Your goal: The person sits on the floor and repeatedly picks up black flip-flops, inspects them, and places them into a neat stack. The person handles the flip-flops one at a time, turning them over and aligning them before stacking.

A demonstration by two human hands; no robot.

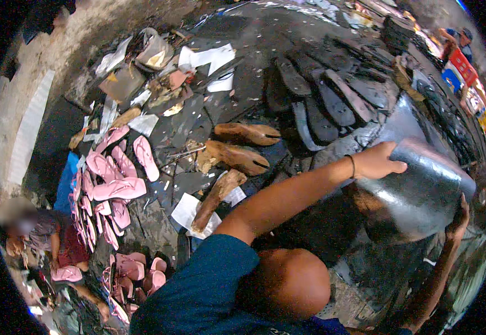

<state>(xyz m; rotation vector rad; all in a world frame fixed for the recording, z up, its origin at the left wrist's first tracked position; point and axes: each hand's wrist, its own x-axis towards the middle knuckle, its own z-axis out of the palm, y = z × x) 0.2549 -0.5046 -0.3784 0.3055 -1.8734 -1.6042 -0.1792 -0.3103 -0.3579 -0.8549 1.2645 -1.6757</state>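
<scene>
A large glossy black sheet (410,204) curves over on the right side, its upper part bent and catching the light. My left hand (379,160) reaches across and grips its upper left part, the thumb pointing right. At the sheet's right edge, my right hand (458,221) holds on, with some of its fingers hidden behind the material. Dark sole-shaped pieces (332,106) lie fanned out in a row just beyond the sheet. My bent knee (293,285) is below my left forearm.
Wooden shoe lasts (243,156) and a worn wooden piece (218,201) lie mid-floor. Pink sandals (117,187) are heaped at left. Beside them another person (50,240) sits with a pink sandal in hand. Scraps and paper (207,58) litter the far floor; another person (460,44) is far right.
</scene>
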